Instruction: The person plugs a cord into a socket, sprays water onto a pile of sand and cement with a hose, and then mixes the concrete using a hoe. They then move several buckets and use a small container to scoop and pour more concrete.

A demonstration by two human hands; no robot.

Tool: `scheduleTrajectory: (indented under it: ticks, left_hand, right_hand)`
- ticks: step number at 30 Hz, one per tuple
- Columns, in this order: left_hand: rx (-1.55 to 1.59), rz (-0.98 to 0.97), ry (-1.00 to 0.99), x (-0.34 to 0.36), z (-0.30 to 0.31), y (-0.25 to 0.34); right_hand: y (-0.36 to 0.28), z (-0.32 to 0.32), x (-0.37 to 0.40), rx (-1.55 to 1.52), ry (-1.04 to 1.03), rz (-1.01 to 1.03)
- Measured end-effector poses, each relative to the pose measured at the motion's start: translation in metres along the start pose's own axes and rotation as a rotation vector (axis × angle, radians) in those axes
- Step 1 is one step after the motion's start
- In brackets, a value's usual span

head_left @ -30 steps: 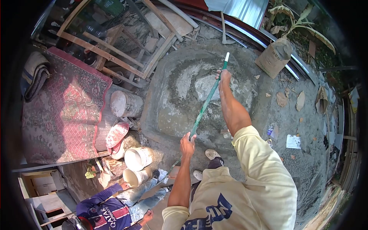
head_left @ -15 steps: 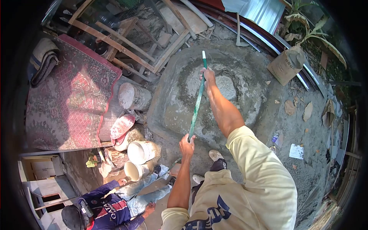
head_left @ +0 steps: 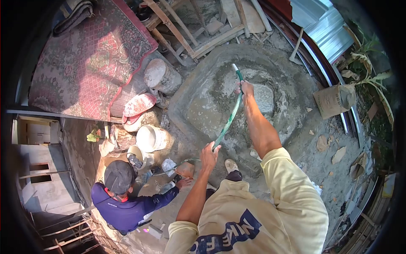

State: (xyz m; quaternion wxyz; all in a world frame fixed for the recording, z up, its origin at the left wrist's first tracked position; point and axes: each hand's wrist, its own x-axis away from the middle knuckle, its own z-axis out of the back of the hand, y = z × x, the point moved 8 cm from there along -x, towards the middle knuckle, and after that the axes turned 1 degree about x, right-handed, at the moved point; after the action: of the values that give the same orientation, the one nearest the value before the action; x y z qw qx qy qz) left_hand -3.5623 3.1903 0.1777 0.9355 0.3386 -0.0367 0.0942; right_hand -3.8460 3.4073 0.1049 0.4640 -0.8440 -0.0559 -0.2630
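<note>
A green hose (head_left: 229,122) with a white tip runs in a bent line between my two hands, over a ring of wet grey cement mix (head_left: 203,108). My right hand (head_left: 245,89) is closed round it near the white end, above the inner rim. Lower down, my left hand (head_left: 209,155) grips the same hose at the near edge of the ring. A paler wet patch (head_left: 263,98) lies in the middle of the ring, to the right of my right hand. No water can be made out at the tip.
A co-worker in a dark blue top (head_left: 122,211) crouches at the lower left, one hand by a reddish block (head_left: 185,170). White buckets (head_left: 153,139) and a drum (head_left: 163,76) stand left of the ring. A paper sack (head_left: 334,101) and a hoe (head_left: 296,48) lie at the right.
The view has turned and shifted, so the ring sits further right. The hose bends more between my hands. The co-worker has leaned forward and reaches toward the reddish block.
</note>
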Motion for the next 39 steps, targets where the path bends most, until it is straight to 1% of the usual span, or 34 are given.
scheduleTrajectory:
  ticks: [1, 5, 7, 8, 10, 11, 13, 14, 16, 17, 19, 22, 24, 26, 28, 29, 31, 33, 35, 37, 38, 39]
  left_hand:
    - [0.01, -0.043, 0.024, 0.004, 0.002, 0.004]
    - [0.06, 0.01, 0.037, 0.011, 0.006, 0.007]
    - [0.056, 0.013, -0.011, 0.011, -0.003, 0.004]
    - [0.067, 0.025, -0.005, 0.013, -0.007, 0.003]
    - [0.078, 0.005, 0.033, 0.013, -0.009, 0.005]
    - [0.086, 0.013, 0.043, 0.011, -0.01, 0.006]
    - [0.154, 0.039, -0.041, 0.005, -0.021, 0.006]
    - [0.161, 0.048, -0.033, 0.003, -0.022, 0.005]
    - [0.182, 0.043, -0.07, -0.003, -0.03, 0.01]
    - [0.189, 0.047, -0.063, -0.005, -0.032, 0.014]
    - [0.195, 0.059, 0.015, -0.008, -0.027, 0.021]
    - [0.137, 0.029, 0.054, -0.016, -0.019, 0.041]
    - [0.209, 0.008, 0.044, -0.024, -0.015, 0.053]
    - [0.277, -0.017, 0.034, -0.032, -0.017, 0.061]
    - [0.268, -0.101, 0.097, -0.035, -0.015, 0.074]
    - [0.268, -0.1, 0.099, -0.036, -0.017, 0.077]
    - [0.268, -0.203, 0.167, -0.036, -0.011, 0.09]
    - [0.286, -0.206, 0.143, -0.038, -0.011, 0.094]
    - [0.305, -0.203, 0.116, -0.035, -0.006, 0.099]
    - [0.326, -0.116, 0.008, -0.033, -0.011, 0.093]
    - [0.323, -0.112, 0.008, -0.031, -0.009, 0.09]
    - [0.282, -0.107, 0.033, -0.026, -0.005, 0.086]
  right_hand:
    - [0.001, 0.004, 0.0, 0.031, 0.005, -0.004]
    - [-0.001, 0.015, 0.01, 0.068, 0.017, -0.062]
    - [-0.002, 0.018, 0.013, 0.106, 0.026, -0.099]
    - [-0.003, 0.023, 0.013, 0.125, 0.046, -0.128]
    - [-0.007, 0.023, 0.009, 0.144, 0.02, -0.11]
    - [-0.014, 0.023, 0.012, 0.126, 0.045, -0.063]
    - [-0.029, 0.018, 0.016, 0.091, 0.062, 0.022]
    - [-0.033, 0.015, 0.017, 0.101, 0.053, 0.02]
    - [-0.052, 0.015, 0.018, 0.047, 0.1, 0.122]
    - [-0.06, 0.014, 0.019, 0.032, 0.096, 0.172]
    - [-0.074, 0.013, 0.015, 0.053, 0.079, 0.205]
    - [-0.094, 0.018, 0.008, 0.073, 0.077, 0.24]
    - [-0.112, 0.018, 0.004, 0.067, 0.075, 0.283]
    - [-0.124, 0.022, -0.003, 0.043, 0.097, 0.28]
    - [-0.136, 0.024, -0.008, 0.021, 0.093, 0.269]
    - [-0.143, 0.025, -0.009, 0.007, 0.106, 0.282]
    - [-0.153, 0.024, -0.013, 0.011, 0.107, 0.286]
    - [-0.158, 0.023, -0.018, 0.019, 0.111, 0.289]
    - [-0.157, 0.017, -0.025, 0.086, 0.061, 0.274]
    - [-0.148, 0.011, -0.027, 0.118, 0.027, 0.24]
    - [-0.141, 0.004, -0.028, 0.147, -0.011, 0.209]
    - [-0.132, 0.001, -0.027, 0.16, -0.001, 0.184]
